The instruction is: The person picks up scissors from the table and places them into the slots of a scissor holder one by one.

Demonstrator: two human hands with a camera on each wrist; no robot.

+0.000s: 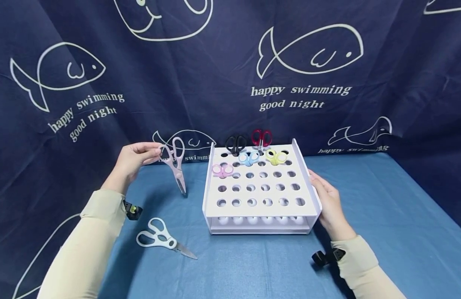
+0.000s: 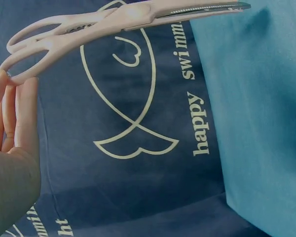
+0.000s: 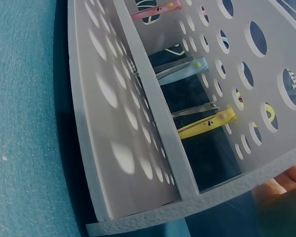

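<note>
My left hand (image 1: 134,160) pinches one handle loop of a pair of pale pink scissors (image 1: 178,174), which hangs above the table left of the rack with its blades pointing down. In the left wrist view the fingertips meet at the loop's edge of these scissors (image 2: 133,16). A white rack (image 1: 258,211) with rows of round holes stands in the middle. My right hand (image 1: 327,199) rests against its right side wall, partly hidden behind it. Scissors with black (image 1: 235,144), red (image 1: 262,138), blue (image 1: 249,158), yellow (image 1: 276,157) and pink (image 1: 223,170) handles stand in the rack's holes.
White-handled scissors (image 1: 164,238) lie on the blue tablecloth (image 1: 237,265) at the front left, blades toward the right. Behind the table hangs a dark blue curtain (image 1: 223,83) with fish drawings. A white cable (image 1: 39,257) runs along the far left.
</note>
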